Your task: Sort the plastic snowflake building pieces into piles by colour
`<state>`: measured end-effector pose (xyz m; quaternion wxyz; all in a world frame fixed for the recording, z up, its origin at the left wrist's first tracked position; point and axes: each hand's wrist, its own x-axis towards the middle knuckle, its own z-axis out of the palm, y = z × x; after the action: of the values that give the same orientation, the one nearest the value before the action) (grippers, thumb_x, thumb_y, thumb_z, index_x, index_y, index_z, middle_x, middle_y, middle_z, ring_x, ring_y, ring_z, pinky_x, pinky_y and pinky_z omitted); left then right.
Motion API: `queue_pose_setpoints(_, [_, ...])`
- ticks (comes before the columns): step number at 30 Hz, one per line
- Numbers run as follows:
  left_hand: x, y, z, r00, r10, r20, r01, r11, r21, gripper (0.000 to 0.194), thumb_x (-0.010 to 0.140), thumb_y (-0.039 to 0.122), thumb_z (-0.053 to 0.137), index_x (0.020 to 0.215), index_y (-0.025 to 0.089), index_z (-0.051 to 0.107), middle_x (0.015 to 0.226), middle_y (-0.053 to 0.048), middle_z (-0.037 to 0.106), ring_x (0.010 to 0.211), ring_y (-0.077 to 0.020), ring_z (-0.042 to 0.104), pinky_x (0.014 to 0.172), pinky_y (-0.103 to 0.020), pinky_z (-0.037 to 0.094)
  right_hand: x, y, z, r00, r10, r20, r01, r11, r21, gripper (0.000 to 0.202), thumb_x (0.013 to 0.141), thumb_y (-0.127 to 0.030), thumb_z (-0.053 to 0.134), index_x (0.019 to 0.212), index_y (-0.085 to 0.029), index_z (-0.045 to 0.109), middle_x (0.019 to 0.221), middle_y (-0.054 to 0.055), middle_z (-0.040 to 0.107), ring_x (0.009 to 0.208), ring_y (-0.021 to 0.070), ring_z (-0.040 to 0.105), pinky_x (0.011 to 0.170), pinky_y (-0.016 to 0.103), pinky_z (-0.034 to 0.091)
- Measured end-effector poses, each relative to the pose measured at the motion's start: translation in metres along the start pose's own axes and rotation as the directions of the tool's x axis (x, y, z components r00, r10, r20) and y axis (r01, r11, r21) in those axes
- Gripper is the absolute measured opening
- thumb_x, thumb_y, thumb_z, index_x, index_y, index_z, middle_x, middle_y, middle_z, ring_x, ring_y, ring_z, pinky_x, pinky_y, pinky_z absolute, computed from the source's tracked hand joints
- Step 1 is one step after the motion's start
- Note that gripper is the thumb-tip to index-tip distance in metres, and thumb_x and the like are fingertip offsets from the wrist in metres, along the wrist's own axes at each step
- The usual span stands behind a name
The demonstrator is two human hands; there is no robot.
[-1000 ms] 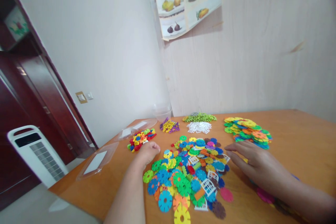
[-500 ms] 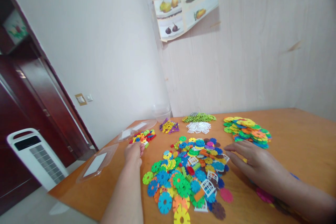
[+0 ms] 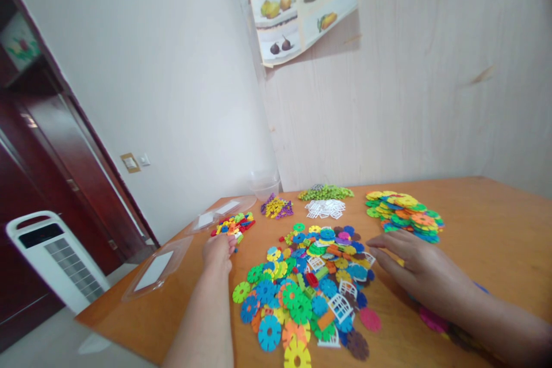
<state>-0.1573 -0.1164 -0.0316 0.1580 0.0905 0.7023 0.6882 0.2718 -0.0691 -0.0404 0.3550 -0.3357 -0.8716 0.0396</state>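
Note:
My left hand (image 3: 218, 251) rests at the near edge of a small pile of red, yellow, white and blue building bricks (image 3: 235, 224). Its fingers are curled, and whatever they may hold is hidden. A tiny blue piece (image 3: 236, 250) shows beside the fingertips. On the right, my right hand (image 3: 405, 259) is palm down with fingers stretched out and apart, beside the big mixed heap. This heap holds notched plastic discs (image 3: 297, 302), white window frames (image 3: 340, 307) and small bricks, among them a red brick (image 3: 311, 279). More discs lie partly under my right forearm.
Behind the heap are sorted piles: purple and yellow pieces (image 3: 276, 207), white frames (image 3: 325, 208), green pieces (image 3: 332, 192) and stacked discs (image 3: 405, 215). A clear tub (image 3: 264, 184) stands by the wall. Clear plastic lids (image 3: 156, 270) lie along the table's left edge.
The view has shifted slightly. The fingers of my left hand have loosened a little, and a tiny blue piece now shows beside them. My right hand stays put.

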Motion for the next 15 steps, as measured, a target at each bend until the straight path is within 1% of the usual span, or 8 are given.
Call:
queue_pose_setpoints(4, [-0.001,0.001,-0.001,1.0,0.019,-0.003,-0.019,1.0,0.019,0.007,0.07,0.01,0.059,0.075,0.015,0.057,0.069,-0.003,0.066,0.057,-0.0114,0.063,0.052,-0.021,0.048,0.0,0.0,0.001,1.0,0.004,0.002,-0.004,1.0,0.0,0.027,0.096,-0.035,0.047,0.103,-0.025,0.071,0.102,0.007,0.073,0.094,0.0232,0.068,0.079,0.036,0.056])
queue_pose_setpoints(8, [-0.003,0.002,-0.002,0.997,0.075,-0.004,-0.075,0.992,0.099,0.007,0.069,0.013,0.059,0.075,0.017,0.058,0.068,-0.002,0.066,0.051,-0.0124,0.06,0.044,-0.02,0.039,0.0,0.002,0.002,1.0,0.004,0.01,-0.004,1.0,-0.008,0.027,0.096,-0.035,0.046,0.104,-0.024,0.07,0.103,0.008,0.073,0.095,0.0236,0.068,0.08,0.037,0.056])
queue_pose_setpoints(10, [-0.003,0.0,-0.002,0.993,0.113,0.028,-0.116,0.981,0.156,0.005,0.068,0.014,0.061,0.071,0.018,0.058,0.063,-0.003,0.065,0.048,-0.0139,0.058,0.042,-0.021,0.037,0.0,0.002,0.002,1.0,0.008,0.005,-0.008,1.0,-0.008,0.027,0.096,-0.035,0.046,0.103,-0.025,0.07,0.103,0.008,0.073,0.095,0.0236,0.068,0.08,0.036,0.056])
queue_pose_setpoints(13, [0.0,-0.006,-0.001,0.981,0.171,0.093,-0.188,0.957,0.223,0.008,0.065,0.014,0.064,0.062,0.019,0.058,0.055,-0.004,0.062,0.046,-0.0178,0.057,0.044,-0.025,0.04,-0.001,0.002,0.002,1.0,0.005,0.001,-0.005,1.0,-0.002,0.027,0.095,-0.035,0.047,0.103,-0.025,0.07,0.103,0.007,0.073,0.095,0.0235,0.068,0.08,0.036,0.056])
queue_pose_setpoints(15, [0.003,-0.01,-0.001,0.965,0.232,0.124,-0.255,0.94,0.225,0.011,0.064,0.014,0.065,0.059,0.02,0.057,0.051,-0.004,0.06,0.047,-0.0203,0.058,0.046,-0.027,0.042,-0.001,0.001,0.001,1.0,0.005,0.002,-0.005,1.0,0.0,0.027,0.095,-0.035,0.047,0.103,-0.025,0.07,0.103,0.007,0.073,0.095,0.0234,0.068,0.08,0.036,0.055])
